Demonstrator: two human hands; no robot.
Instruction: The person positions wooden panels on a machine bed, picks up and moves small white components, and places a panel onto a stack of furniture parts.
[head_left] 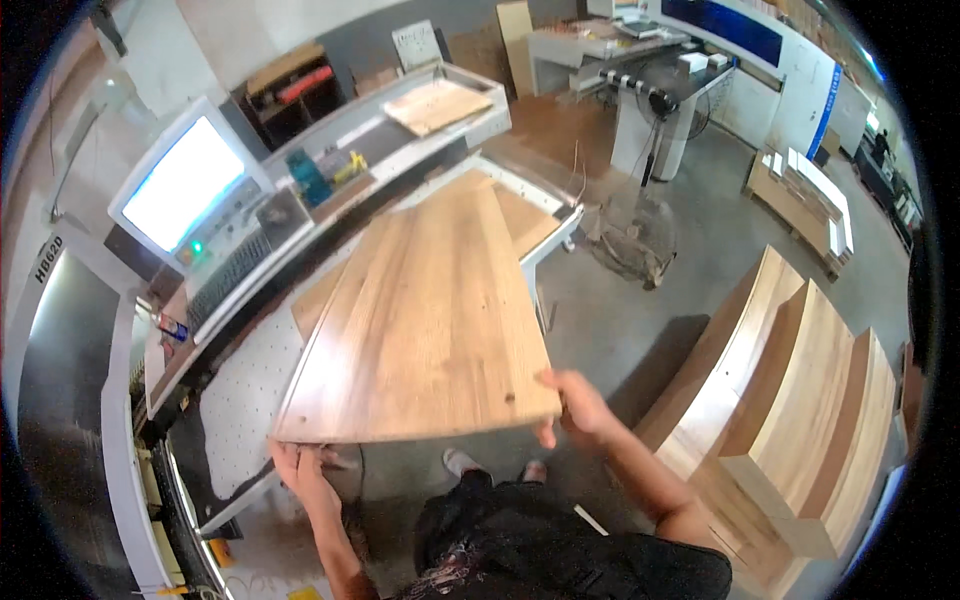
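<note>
So, a big wood-grain panel [430, 310] is being held up in two bare hands, with its wide end near and its far end stretched out over a white dotted worktable [245, 410]. The near left corner is gripped by the left hand [298, 465], fingers tucked in at the edge. The right edge, close to the near right corner, is grasped by the right hand [575, 405], thumb at the top and fingers below. Two small holes can be spotted near the near corners. Another light board [525, 220] is partly covered by the panel at the far end; whether the two are touching can't really be told from here.

Over on the left, a lit monitor [185, 185] is set up with a keyboard [230, 275] just beside it, and a blue-green bottle [308, 178] is parked a bit farther along. On the right, a chunky stack of wood-grain panels [800, 400] is piled up near the right forearm. Farther off, a black fan [662, 103] is stood on the floor, and more boards [800, 215] are stacked at far right.
</note>
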